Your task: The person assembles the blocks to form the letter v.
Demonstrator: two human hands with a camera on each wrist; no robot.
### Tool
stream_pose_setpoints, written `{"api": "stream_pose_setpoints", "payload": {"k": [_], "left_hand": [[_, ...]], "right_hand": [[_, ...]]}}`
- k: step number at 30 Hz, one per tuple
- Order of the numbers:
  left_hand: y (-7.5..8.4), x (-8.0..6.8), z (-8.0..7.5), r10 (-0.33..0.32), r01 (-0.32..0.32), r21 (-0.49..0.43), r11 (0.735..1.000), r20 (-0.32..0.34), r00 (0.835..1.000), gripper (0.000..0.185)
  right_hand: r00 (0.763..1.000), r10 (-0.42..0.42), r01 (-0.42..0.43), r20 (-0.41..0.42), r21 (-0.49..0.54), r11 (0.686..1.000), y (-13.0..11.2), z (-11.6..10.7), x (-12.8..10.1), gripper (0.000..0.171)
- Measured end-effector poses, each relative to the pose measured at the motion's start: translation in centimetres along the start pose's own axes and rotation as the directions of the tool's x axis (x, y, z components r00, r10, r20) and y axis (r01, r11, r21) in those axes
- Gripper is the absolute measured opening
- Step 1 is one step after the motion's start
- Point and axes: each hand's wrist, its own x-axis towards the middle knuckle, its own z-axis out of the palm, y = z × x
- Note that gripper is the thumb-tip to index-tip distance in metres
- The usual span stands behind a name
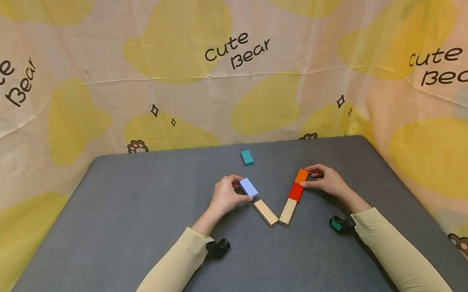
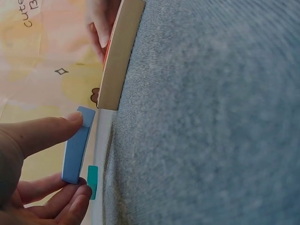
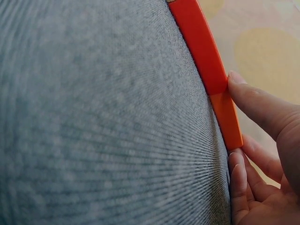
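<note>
Flat blocks lie in a V on the grey table. The left arm of the V is a plain wood block with a light blue block at its far end. My left hand pinches the light blue block between thumb and fingers. The right arm is a wood block, a red block and an orange block. My right hand holds the orange block, thumb at its side by the red block, fingers at its far end.
A teal block lies alone farther back on the table, also visible in the left wrist view. A yellow "Cute Bear" cloth hangs around the back and both sides of the table.
</note>
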Motion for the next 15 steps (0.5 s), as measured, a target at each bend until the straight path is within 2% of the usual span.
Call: {"api": "stream_pose_setpoints", "payload": {"k": [15], "left_hand": [[-0.14,-0.22,0.34,0.014,-0.015,0.016,1.000,0.025,1.000,0.060]], "right_hand": [[1.000,-0.004,0.004,-0.002,0.002,1.000,-0.15,-0.03,-0.15,0.071]]}}
